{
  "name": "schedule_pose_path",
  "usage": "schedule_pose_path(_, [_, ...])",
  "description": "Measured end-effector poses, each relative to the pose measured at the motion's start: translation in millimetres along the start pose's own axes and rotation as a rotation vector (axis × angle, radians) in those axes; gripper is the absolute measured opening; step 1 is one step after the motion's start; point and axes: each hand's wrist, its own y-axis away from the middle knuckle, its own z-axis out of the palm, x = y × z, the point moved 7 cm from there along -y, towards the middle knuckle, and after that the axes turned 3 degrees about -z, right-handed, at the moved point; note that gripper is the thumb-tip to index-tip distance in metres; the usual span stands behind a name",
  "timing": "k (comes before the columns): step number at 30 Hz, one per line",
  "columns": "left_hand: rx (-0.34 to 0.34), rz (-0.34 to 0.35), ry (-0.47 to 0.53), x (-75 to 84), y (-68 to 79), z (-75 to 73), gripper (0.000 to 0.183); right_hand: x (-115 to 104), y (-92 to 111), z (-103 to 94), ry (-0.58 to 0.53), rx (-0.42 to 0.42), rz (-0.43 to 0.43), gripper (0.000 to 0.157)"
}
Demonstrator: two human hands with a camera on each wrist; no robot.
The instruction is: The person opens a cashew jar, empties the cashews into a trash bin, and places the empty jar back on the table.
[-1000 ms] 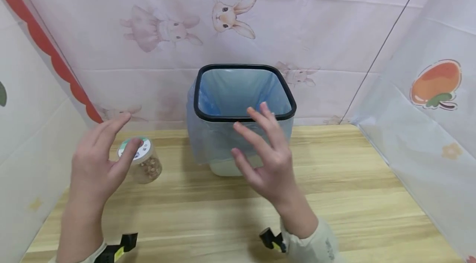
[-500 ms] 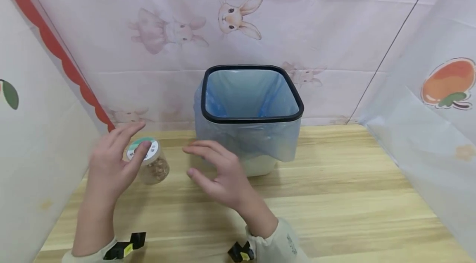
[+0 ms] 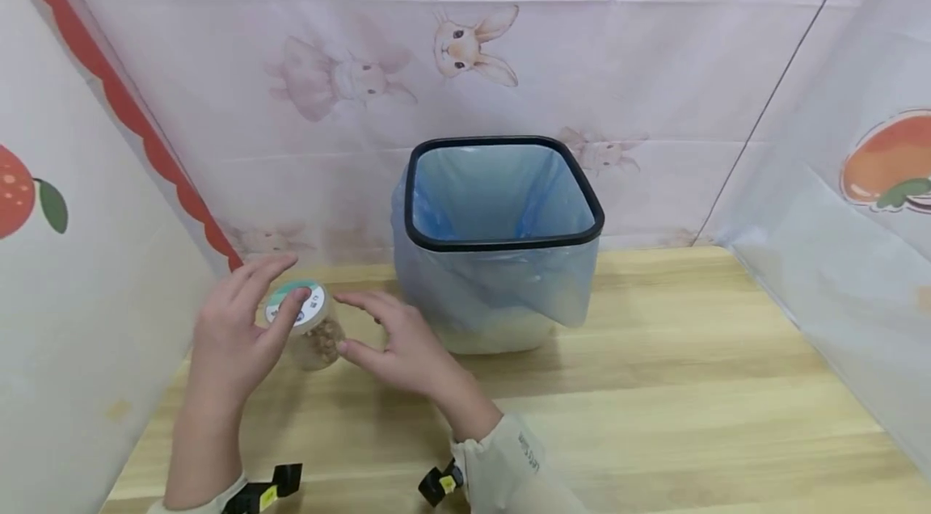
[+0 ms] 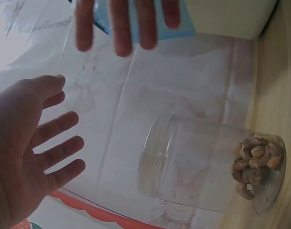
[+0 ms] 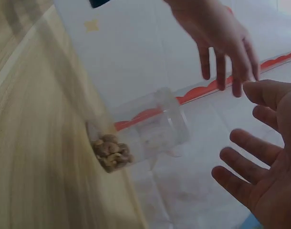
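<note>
A clear plastic jar stands upright on the table, with a white and green label on its lid. Brown nuts, which look like skin-on cashews, fill only its bottom. My left hand hovers at the jar's left, thumb overlapping the lid in the head view. On the other side is my right hand, fingers spread and thumb pointing at the jar. Both wrist views show a gap between the hands and the jar, so neither touches it. Nothing is held.
A pale bin lined with a blue bag and topped by a black rim ring stands right of the jar, near the back wall. Printed cloth walls enclose the wooden table at the back and sides.
My right hand has moved left and down from in front of the bin to beside the jar. The left hand stays near the jar, and the head view has shifted slightly.
</note>
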Motion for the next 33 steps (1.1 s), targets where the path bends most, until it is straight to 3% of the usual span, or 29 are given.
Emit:
schedule_pose_path(6, [-0.066,-0.015,-0.018,-0.6,5.3,11.5,0.045,28.4,1.2,16.9,-0.108,-0.002,0.199,0.078])
schedule_pose_path(10, [-0.092,-0.02,-0.02,-1.1,7.2,18.5,0.043,45.9,1.8,32.8,-0.219,0.005,0.284,0.094])
schedule_pose_path(17, [-0.219,-0.143,-0.041,-16.0,16.0,34.9,0.044,67.4,0.5,60.2,-0.353,0.028,0.385,0.106])
schedule_pose_path(23, [-0.277,-0.187,-0.043,-25.4,21.6,41.3,0.044,72.1,-0.8,76.2,-0.281,0.038,0.434,0.11])
schedule_pose_path(33, [-0.348,-0.186,-0.067,-39.6,29.2,42.0,0.04,74.5,-7.6,95.5,-0.199,-0.005,0.455,0.109])
